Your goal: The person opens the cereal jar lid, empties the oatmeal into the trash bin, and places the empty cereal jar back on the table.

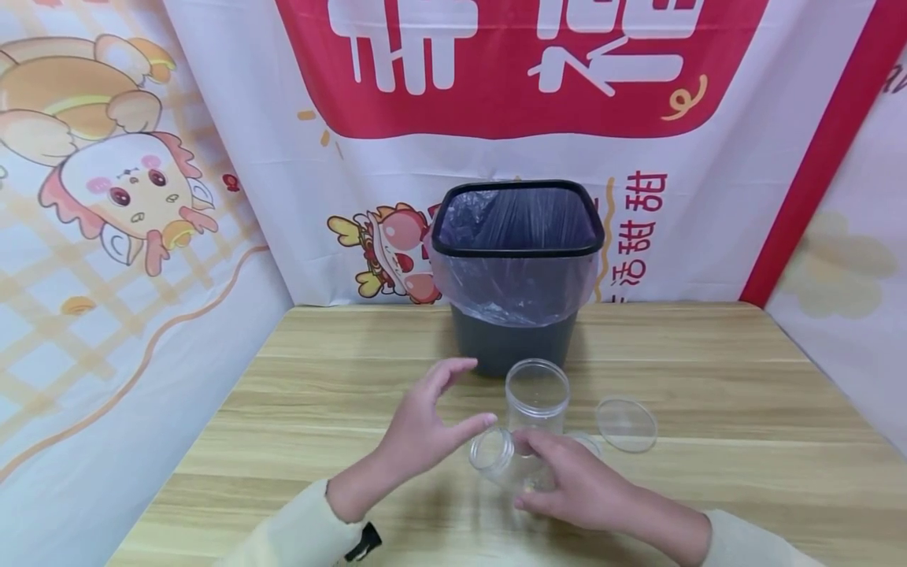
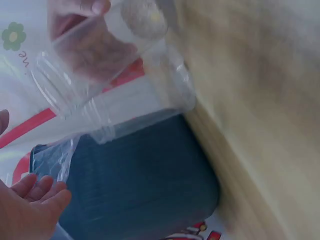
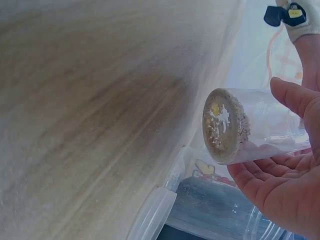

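Note:
My right hand [image 1: 581,484] grips a clear plastic jar [image 3: 260,117], thumb on one side and fingers on the other. This jar tilts with its uncapped mouth toward my left hand [image 1: 418,429]; pale crumbly stuff [image 3: 244,122] with a yellow bit lies at its bottom. My left hand holds nothing; its thumb and fingers are spread apart beside the jar's mouth, the thumb tip close to the rim. A second clear jar [image 1: 536,394], uncapped, stands upright on the table just beyond the held one. Its lower part is hidden behind my right hand.
A dark bin [image 1: 513,346] lined with a clear bag stands at the back of the wooden table [image 1: 319,409]. One clear round lid [image 1: 627,425] lies to the right. Another clear lid [image 1: 586,442] is partly covered by my right hand. Printed cloth [image 1: 368,173] hangs behind.

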Available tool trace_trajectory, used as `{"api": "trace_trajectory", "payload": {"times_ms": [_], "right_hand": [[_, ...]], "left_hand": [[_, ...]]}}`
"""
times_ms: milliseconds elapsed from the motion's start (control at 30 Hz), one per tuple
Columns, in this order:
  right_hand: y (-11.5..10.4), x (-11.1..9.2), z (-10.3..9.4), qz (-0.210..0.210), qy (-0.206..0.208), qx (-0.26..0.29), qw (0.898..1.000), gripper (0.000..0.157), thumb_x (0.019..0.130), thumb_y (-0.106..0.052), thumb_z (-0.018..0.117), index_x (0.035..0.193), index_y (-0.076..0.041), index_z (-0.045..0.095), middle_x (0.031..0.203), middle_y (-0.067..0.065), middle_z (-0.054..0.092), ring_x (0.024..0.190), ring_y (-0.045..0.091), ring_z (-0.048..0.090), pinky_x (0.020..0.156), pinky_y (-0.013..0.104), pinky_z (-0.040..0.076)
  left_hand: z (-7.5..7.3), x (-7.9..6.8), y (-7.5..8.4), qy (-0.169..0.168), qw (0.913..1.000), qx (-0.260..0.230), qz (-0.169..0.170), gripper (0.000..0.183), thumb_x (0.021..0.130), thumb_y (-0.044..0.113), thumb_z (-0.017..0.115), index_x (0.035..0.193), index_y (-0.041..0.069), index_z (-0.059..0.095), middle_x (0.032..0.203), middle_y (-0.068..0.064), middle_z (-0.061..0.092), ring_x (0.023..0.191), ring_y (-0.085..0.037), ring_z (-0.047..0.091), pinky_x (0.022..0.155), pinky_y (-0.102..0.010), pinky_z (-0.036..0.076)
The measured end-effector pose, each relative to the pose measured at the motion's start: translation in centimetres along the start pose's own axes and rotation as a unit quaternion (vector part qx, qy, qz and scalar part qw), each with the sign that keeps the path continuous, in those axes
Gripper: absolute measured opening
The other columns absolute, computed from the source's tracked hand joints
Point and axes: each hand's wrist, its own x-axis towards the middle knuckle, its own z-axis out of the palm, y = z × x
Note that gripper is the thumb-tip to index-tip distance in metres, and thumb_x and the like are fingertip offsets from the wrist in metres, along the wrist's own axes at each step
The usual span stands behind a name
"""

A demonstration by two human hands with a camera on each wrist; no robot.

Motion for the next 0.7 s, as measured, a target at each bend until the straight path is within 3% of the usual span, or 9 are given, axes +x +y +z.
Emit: {"api": "trace_trajectory", "payload": {"times_ms": [133, 300, 433, 700], "right_hand": [[0.0, -0.1, -0.1, -0.013, 0.007, -0.004, 1.0, 0.058, 0.075, -0.029, 0.083, 0.123, -0.01, 0.057, 0.118, -0.003, 0.063, 0.106, 0.017, 0.061, 0.09, 0.039, 0.051], [-0.1, -0.4, -0.2, -0.034, 0.014, -0.006, 0.999, 0.055, 0.076, -0.033, 0.082, 0.12, -0.012, 0.057, 0.116, -0.005, 0.062, 0.104, 0.019, 0.061, 0.089, 0.039, 0.052], [-0.3, -0.5, -0.3, -0.039, 0.019, -0.005, 0.999, 0.055, 0.075, -0.032, 0.083, 0.121, -0.013, 0.058, 0.116, -0.007, 0.062, 0.105, 0.019, 0.062, 0.089, 0.038, 0.051], [-1.1, -0.7, -0.9, -0.042, 0.034, -0.01, 0.999, 0.057, 0.074, -0.032, 0.084, 0.121, -0.012, 0.058, 0.113, -0.009, 0.063, 0.102, 0.016, 0.062, 0.087, 0.038, 0.052]], "left_hand": [[-0.9, 2.0, -0.6, 0.03, 0.9935, 0.065, 0.088, 0.068, 0.078, 0.026, 0.083, 0.134, 0.002, 0.051, 0.135, -0.01, 0.055, 0.125, -0.021, 0.051, 0.104, -0.035, 0.041], [-2.3, 4.8, -1.2, 0.068, 0.9729, 0.143, 0.169, 0.074, 0.079, 0.028, 0.081, 0.136, -0.002, 0.047, 0.14, -0.017, 0.049, 0.131, -0.026, 0.045, 0.107, -0.037, 0.037], [-3.2, 7.1, -1.5, 0.09, 0.9577, 0.179, 0.206, 0.074, 0.079, 0.03, 0.08, 0.136, -0.004, 0.048, 0.142, -0.02, 0.047, 0.135, -0.029, 0.04, 0.111, -0.039, 0.032], [-4.6, 10.7, -2.0, 0.096, 0.9396, 0.211, 0.252, 0.071, 0.079, 0.03, 0.08, 0.134, -0.006, 0.05, 0.14, -0.02, 0.05, 0.135, -0.03, 0.04, 0.112, -0.04, 0.028]]}}
